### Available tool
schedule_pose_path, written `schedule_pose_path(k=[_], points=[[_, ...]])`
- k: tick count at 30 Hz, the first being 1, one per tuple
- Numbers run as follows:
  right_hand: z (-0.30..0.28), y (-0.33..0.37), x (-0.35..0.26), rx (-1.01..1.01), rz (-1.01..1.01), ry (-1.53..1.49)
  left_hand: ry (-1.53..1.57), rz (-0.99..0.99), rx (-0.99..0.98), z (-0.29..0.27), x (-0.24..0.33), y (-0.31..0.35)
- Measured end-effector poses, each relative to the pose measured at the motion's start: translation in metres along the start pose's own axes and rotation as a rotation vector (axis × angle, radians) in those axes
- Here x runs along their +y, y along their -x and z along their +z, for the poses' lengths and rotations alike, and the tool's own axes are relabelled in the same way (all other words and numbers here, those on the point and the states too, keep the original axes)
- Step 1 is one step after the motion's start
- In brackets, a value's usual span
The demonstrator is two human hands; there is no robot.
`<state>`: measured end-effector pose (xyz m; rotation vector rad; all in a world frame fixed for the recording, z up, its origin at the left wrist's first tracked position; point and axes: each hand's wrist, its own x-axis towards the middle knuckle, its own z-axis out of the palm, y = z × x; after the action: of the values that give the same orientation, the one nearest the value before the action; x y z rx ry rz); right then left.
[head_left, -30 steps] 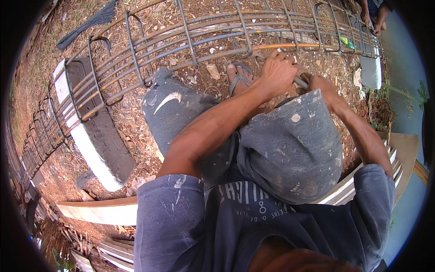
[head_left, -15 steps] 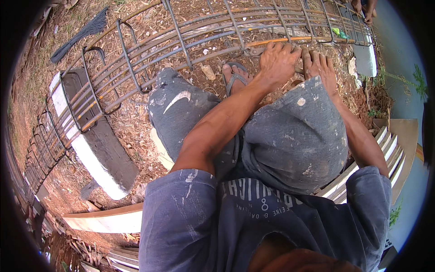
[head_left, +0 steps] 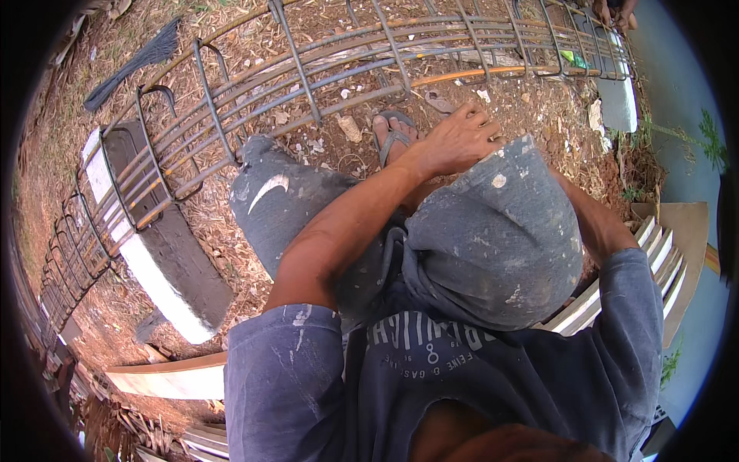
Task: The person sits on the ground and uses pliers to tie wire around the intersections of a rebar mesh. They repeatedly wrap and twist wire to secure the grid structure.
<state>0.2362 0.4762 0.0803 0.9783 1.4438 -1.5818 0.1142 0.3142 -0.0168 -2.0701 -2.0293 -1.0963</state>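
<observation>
My left hand (head_left: 462, 141) is in front of my right knee, its fingers curled inward. Whatever may be in those fingers is hidden. My right forearm (head_left: 596, 215) goes down behind the bent right knee, which covers my right hand completely. Beyond the hands a long cage of steel reinforcing bars (head_left: 350, 55) stretches from the lower left to the upper right, with square stirrups (head_left: 302, 65) around the long bars. The left hand is apart from the nearest bar. My left foot in a sandal (head_left: 394, 138) rests on the soil by the cage.
A white-edged block with a grey top (head_left: 181, 258) lies under the cage at left; another pale block (head_left: 618, 108) is at far right. A dark wire bundle (head_left: 135, 65) lies beyond. Another person's hands (head_left: 620, 14) are at upper right. White-edged strips (head_left: 654, 254) lie beside a blue-grey wall.
Both hands have drawn back from the near bar toward me. My right hand has gone out of sight behind the right knee. My knees have shifted slightly left.
</observation>
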Motion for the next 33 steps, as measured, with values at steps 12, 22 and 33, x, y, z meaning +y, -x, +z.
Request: schedule_pose_path(k=[12,22,33], points=[[0.033,-0.002,0.098,0.033,-0.402,-0.215,1.289,-1.167,0.523,-0.022,0.022,0.001],[0.085,0.054,0.094,0.400,-0.468,0.103,1.480,-1.047,0.227,0.000,0.027,-0.006],[0.036,0.003,0.079,0.246,-0.334,-0.463,1.572,-1.175,-0.167,0.065,0.037,0.039]])
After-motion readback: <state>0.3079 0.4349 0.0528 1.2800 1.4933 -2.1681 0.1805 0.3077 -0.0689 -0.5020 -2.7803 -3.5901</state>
